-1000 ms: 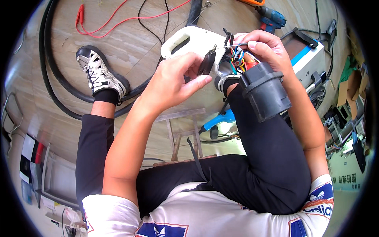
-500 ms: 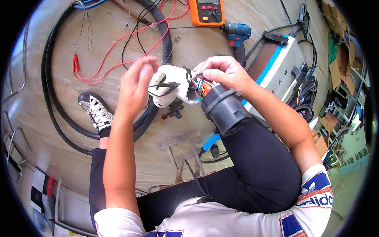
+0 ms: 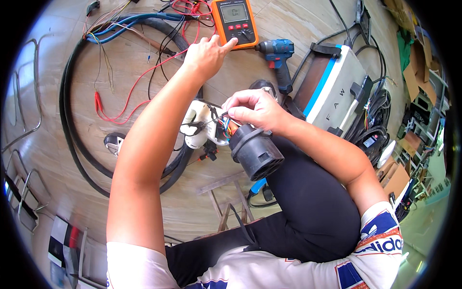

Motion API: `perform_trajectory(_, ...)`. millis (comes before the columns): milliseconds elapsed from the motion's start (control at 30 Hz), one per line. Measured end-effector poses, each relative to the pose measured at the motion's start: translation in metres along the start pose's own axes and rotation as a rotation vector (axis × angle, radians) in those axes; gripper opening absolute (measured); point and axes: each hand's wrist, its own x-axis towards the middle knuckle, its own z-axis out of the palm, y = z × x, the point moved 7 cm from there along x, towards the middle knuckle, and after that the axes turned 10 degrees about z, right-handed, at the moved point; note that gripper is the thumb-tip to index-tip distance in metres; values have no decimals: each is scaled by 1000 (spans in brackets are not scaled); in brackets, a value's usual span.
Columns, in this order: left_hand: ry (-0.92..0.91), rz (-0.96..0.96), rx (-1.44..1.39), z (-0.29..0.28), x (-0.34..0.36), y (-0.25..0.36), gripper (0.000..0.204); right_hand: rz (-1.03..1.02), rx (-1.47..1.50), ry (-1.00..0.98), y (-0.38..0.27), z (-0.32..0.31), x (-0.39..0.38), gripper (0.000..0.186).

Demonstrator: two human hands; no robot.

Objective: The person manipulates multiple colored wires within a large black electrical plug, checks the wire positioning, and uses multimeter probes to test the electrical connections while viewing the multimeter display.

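My left hand (image 3: 209, 55) reaches up to an orange multimeter (image 3: 234, 22), index finger stretched to its lower dial and button area, holding nothing. My right hand (image 3: 251, 108) pinches a thin black lead (image 3: 224, 113) above a bundle of coloured wires (image 3: 228, 127). These enter a black cylindrical connector body (image 3: 256, 154), which hangs over my right leg below that hand. A white plastic handle housing (image 3: 195, 137) lies left of the wires, with dark leads across it.
A blue drill (image 3: 276, 50) stands right of the meter. Beyond it are a white-and-brown case (image 3: 337, 91) and coiled cables. Thick black hose (image 3: 70, 115) loops at left, with red test leads (image 3: 98, 103) inside the loop. A wooden stool (image 3: 224, 197) is below.
My left hand has let go of the black clip it held near the wires and moved up to the multimeter. The view has shifted, bringing the meter fully into sight.
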Motion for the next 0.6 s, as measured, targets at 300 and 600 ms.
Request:
perform_trajectory(300, -157, 12, 91, -7, 0, 1, 77, 46, -23, -8, 2, -3, 3, 16)
perform_trajectory(600, -101, 52, -168, 5, -16, 7, 69, 75, -20, -30, 2, -3, 1, 13)
